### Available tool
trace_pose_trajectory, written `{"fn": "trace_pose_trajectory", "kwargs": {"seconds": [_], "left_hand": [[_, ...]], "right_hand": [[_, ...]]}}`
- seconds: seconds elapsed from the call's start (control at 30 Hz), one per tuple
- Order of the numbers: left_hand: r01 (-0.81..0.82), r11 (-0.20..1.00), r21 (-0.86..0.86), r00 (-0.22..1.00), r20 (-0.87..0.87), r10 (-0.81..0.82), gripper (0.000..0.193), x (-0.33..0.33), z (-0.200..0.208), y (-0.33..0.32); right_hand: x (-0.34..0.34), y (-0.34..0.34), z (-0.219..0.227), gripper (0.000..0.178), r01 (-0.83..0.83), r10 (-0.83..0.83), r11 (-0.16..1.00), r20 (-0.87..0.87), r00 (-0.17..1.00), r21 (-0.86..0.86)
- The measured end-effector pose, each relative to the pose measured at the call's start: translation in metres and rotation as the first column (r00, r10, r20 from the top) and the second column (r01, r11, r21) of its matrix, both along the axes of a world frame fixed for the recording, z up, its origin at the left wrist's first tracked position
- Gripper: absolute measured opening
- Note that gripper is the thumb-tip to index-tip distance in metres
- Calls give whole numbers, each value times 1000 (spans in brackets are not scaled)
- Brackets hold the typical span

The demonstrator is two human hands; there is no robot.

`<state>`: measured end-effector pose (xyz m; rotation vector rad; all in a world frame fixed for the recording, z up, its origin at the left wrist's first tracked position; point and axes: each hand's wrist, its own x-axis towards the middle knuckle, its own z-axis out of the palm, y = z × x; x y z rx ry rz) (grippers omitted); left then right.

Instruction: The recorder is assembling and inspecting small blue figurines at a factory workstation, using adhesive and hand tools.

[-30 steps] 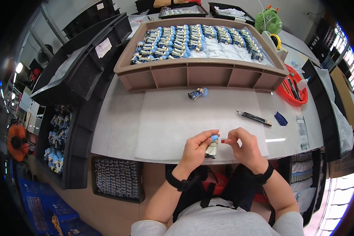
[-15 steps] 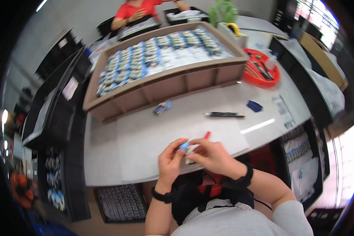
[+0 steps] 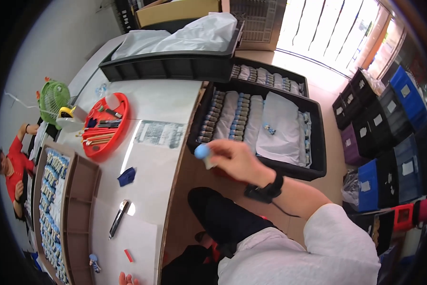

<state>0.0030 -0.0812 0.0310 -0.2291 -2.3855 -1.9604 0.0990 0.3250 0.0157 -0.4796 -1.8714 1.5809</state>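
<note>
1 small figurine with blue head (image 3: 203, 152) is pinched between the thumb and fingers of our right hand (image 3: 239, 162), which is past the edge of the table (image 3: 154, 185), near the black crate (image 3: 319, 142). Inside this crate we see rows of figurines (image 3: 238, 116) and, on a white sheet (image 3: 280, 111), 1 lone figurine (image 3: 269, 128). Of our left hand (image 3: 127, 279) only fingertips appear at the lower border, so we cannot tell its state. Near them on the table we find 1 red piece (image 3: 129, 255), 1 lying figurine (image 3: 94, 262) and, farther, 1 black knife (image 3: 118, 219).
</note>
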Motion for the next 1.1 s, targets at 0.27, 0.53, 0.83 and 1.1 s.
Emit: {"fn": "trace_pose_trajectory", "kwargs": {"seconds": [0.27, 0.53, 0.83, 1.1], "left_hand": [[-104, 993, -62, 994, 39, 107, 30, 0, 4, 9], [-105, 982, -159, 993, 34, 112, 29, -5, 0, 10], [-139, 985, -107, 988, 55, 145, 26, 0, 2, 13], [-104, 990, -92, 991, 76, 111, 28, -3, -2, 18]], "right_hand": [[234, 163, -89, 32, 399, -728, 680, 502, 466, 615], [283, 163, -124, 19, 41, -426, 898, 842, 332, 438], [283, 165, -132, 23, -35, -259, 962, 942, 212, 272], [283, 177, -148, 26, -106, -246, 959, 958, 150, 263]]}}
